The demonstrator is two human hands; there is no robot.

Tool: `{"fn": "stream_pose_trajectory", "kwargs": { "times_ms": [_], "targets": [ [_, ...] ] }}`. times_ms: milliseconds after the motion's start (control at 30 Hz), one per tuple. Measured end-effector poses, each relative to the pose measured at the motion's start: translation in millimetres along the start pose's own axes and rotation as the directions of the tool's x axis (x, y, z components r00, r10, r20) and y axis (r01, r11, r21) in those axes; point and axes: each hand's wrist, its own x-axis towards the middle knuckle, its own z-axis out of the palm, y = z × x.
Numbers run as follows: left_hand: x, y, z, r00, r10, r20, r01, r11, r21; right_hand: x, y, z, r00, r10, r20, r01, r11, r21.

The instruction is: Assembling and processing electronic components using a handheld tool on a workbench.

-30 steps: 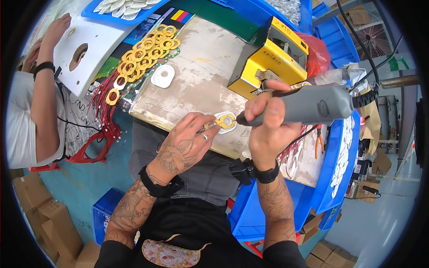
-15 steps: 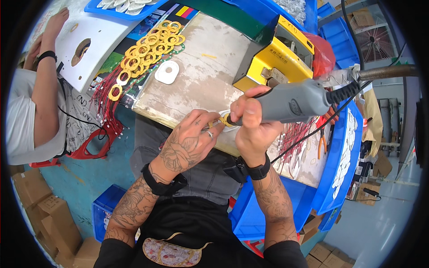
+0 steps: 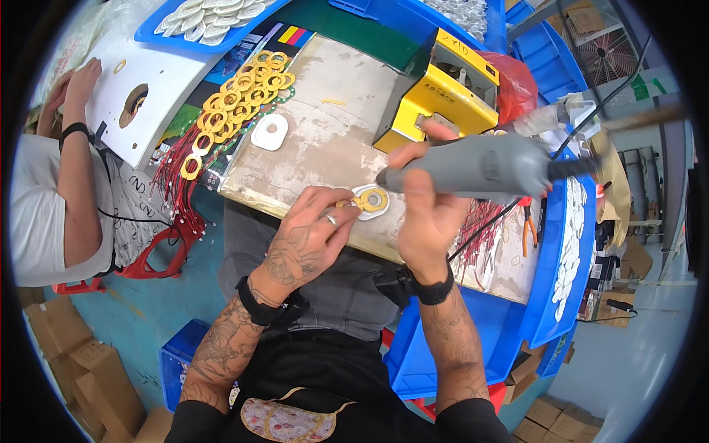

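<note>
Yellow ring (image 3: 364,197): likely light, stiff; grip by rim.
Pinching edge with left hand (image 3: 310,225), clasping grey tool (image 3: 480,167) in right hand (image 3: 428,221).

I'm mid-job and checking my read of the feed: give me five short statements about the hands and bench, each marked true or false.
1. The right hand holds a grey corded handheld tool. True.
2. The left hand's fingers are at a red plastic cup. False: the left hand has its fingers at a flat yellow ring-shaped piece.
3. A rounded white piece with a hole lies left of the yellow box-shaped machine. True.
4. The orange-handled hand tool lies left of both hands. False: the orange-handled hand tool lies to the right of both.
5. Both wrists wear black bands. True.
</note>
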Motion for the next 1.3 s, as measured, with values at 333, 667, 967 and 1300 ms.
{"fn": "stream_pose_trajectory", "kwargs": {
  "times_ms": [333, 667, 967, 1300],
  "targets": [
    [-17.0, 29.1, -25.0, 0.984, -0.087, -0.156, 0.048, 0.970, -0.239, -87.7, -16.8, 0.5, 0.927, 0.364, -0.091, -0.367, 0.930, -0.022],
    [-3.0, 11.9, -38.8, 0.948, -0.231, -0.217, 0.233, 0.972, -0.020, -95.5, -46.4, -25.7, 0.996, -0.084, -0.006, 0.063, 0.794, -0.604],
    [26.3, -50.4, -45.9, 0.960, -0.214, -0.181, 0.259, 0.926, 0.276, -13.0, -96.5, -166.4, 0.796, -0.253, -0.550, -0.011, 0.902, -0.431],
    [31.3, -4.4, -8.9, 0.962, -0.217, 0.166, 0.237, 0.965, -0.110, 77.9, 1.7, -191.8, 0.980, 0.061, -0.190, -0.197, 0.464, -0.864]
  ]
}}
